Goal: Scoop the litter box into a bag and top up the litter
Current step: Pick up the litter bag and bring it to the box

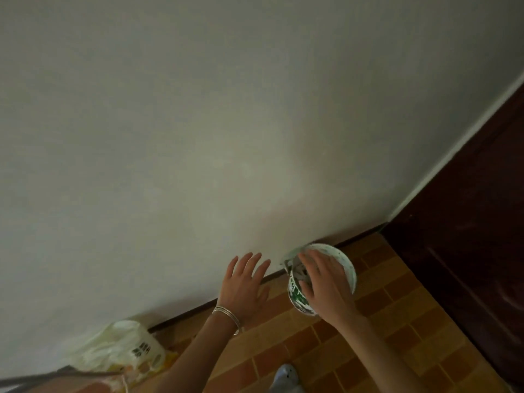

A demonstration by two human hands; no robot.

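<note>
A white tub point(347, 266) with green print stands on the tiled floor against the wall's dark skirting. My right hand point(326, 282) reaches over and into its open top, fingers spread and curled among pale grey material inside; whether it grips anything cannot be told. My left hand point(245, 282), with bangles on the wrist, hovers open to the left of the tub, fingers apart and holding nothing. A crumpled white plastic bag point(119, 347) lies on the floor at the lower left by the wall. No litter box is in view.
A pale wall point(198, 137) fills most of the view. A dark brown door point(467, 222) stands at the right. The floor point(382, 336) has orange-brown brick-pattern tiles. A grey slipper point(286, 377) shows at the bottom. A dark thin rod point(56, 377) lies at the lower left.
</note>
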